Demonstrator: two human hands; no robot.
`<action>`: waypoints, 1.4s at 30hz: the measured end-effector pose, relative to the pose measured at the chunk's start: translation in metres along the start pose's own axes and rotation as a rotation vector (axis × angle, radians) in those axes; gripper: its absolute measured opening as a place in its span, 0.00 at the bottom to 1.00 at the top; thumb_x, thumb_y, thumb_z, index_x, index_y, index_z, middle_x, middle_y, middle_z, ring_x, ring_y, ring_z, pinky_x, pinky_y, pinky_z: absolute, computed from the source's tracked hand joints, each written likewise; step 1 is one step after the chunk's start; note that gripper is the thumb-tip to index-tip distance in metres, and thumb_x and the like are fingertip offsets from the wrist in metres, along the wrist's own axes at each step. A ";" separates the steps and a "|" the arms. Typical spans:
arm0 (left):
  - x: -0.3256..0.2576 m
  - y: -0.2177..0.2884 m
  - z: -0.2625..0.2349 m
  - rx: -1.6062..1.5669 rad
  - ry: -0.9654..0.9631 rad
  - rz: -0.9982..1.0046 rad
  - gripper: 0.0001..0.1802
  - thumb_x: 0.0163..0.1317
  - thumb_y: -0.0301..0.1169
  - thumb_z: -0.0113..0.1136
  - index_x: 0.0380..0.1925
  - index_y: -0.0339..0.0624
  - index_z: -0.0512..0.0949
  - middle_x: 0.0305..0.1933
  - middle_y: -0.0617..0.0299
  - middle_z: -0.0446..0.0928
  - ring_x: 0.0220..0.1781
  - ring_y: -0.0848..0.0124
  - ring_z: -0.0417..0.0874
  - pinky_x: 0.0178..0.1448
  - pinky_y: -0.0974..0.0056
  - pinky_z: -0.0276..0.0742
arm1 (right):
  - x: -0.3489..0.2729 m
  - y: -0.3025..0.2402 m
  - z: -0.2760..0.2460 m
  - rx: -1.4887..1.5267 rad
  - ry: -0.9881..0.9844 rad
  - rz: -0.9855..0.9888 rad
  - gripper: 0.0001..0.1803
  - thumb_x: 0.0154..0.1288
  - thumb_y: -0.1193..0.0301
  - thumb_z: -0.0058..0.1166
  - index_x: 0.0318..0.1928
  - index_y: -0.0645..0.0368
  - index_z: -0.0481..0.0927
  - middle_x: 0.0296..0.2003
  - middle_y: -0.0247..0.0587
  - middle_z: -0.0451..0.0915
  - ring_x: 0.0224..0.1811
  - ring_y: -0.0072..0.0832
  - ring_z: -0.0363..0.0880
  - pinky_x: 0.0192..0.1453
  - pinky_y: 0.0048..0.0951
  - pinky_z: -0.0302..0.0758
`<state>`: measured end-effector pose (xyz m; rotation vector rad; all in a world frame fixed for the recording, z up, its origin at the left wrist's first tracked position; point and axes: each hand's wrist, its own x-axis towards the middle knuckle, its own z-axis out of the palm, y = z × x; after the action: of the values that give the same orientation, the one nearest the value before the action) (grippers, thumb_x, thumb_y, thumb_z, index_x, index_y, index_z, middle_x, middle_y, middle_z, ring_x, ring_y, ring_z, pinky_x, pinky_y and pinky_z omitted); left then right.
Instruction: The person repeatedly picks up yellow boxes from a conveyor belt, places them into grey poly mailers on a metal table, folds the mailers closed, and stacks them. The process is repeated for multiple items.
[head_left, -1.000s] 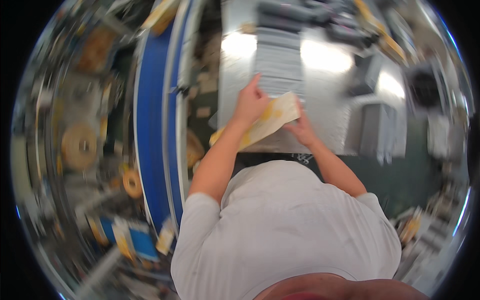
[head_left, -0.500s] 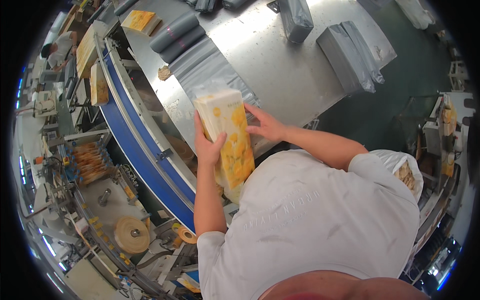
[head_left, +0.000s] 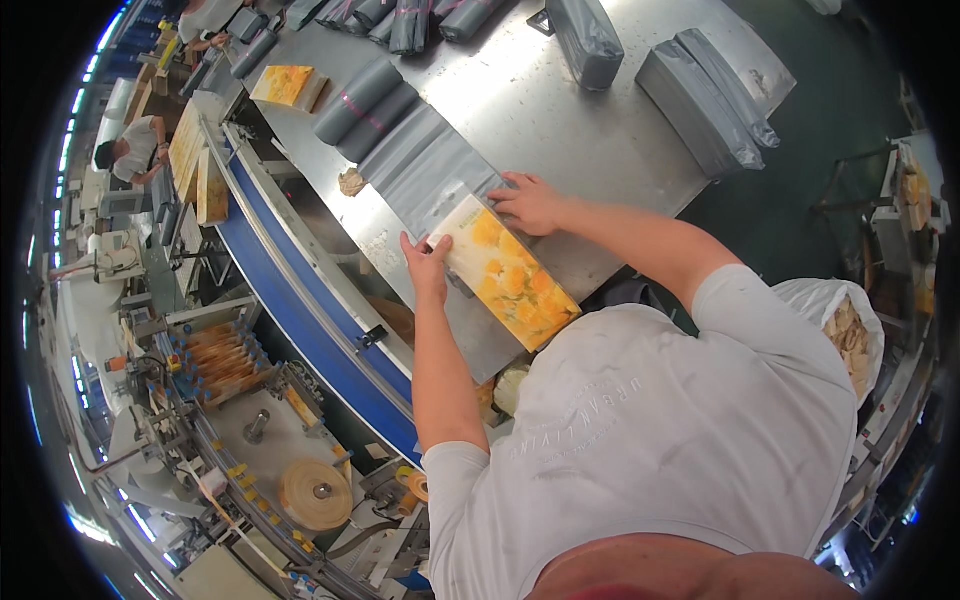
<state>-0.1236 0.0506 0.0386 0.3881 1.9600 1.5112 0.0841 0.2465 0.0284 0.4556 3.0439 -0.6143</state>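
A long tissue pack [head_left: 510, 275] with yellow flowers printed on white lies slanted at the table's near edge, its lower end close to my shirt. My left hand [head_left: 428, 268] is at its upper left corner, thumb over the printed face and forefinger stretched away; the other fingers are partly hidden. Beyond the pack's upper end lies a stack of flat grey plastic bags [head_left: 425, 165]. My right hand [head_left: 535, 205] reaches over the right edge of this stack, fingers apart, near the pack's upper right corner. Whether its fingertips touch a bag is unclear.
Left of the metal table [head_left: 600, 150] runs a blue conveyor belt [head_left: 290, 290]. Grey bag rolls [head_left: 365, 100], another flowered pack [head_left: 285, 85] and grey wrapped bundles [head_left: 700, 105] lie on the table. A co-worker [head_left: 135, 150] is at the far left. A white sack [head_left: 845, 320] stands right.
The pack has gone from upright between both hands down onto the table, turned slantwise. My right hand has left its side for the bags. The view has shifted slightly.
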 end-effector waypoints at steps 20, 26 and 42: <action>-0.027 0.011 0.036 0.842 0.021 0.463 0.31 0.57 0.43 0.66 0.64 0.58 0.82 0.84 0.45 0.48 0.84 0.38 0.47 0.82 0.34 0.50 | -0.021 -0.032 -0.040 0.123 0.079 0.024 0.43 0.65 0.66 0.52 0.81 0.54 0.59 0.82 0.36 0.56 0.79 0.47 0.56 0.82 0.54 0.53; -0.014 0.079 0.052 1.169 -0.166 0.409 0.34 0.60 0.49 0.69 0.64 0.46 0.80 0.87 0.42 0.41 0.86 0.38 0.41 0.82 0.33 0.50 | -0.022 -0.034 -0.038 0.023 0.111 -0.063 0.41 0.67 0.62 0.51 0.80 0.57 0.61 0.81 0.36 0.58 0.77 0.47 0.60 0.81 0.54 0.57; 0.007 -0.031 0.019 0.585 0.089 0.240 0.17 0.70 0.38 0.63 0.40 0.31 0.82 0.42 0.40 0.87 0.47 0.43 0.87 0.52 0.47 0.80 | 0.021 -0.002 -0.004 0.107 0.001 0.297 0.11 0.65 0.66 0.57 0.41 0.58 0.86 0.46 0.47 0.87 0.55 0.51 0.80 0.62 0.49 0.78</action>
<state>-0.1124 0.0600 0.0040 0.8370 2.4835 1.0704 0.0636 0.2518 0.0318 0.8885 2.8681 -0.7578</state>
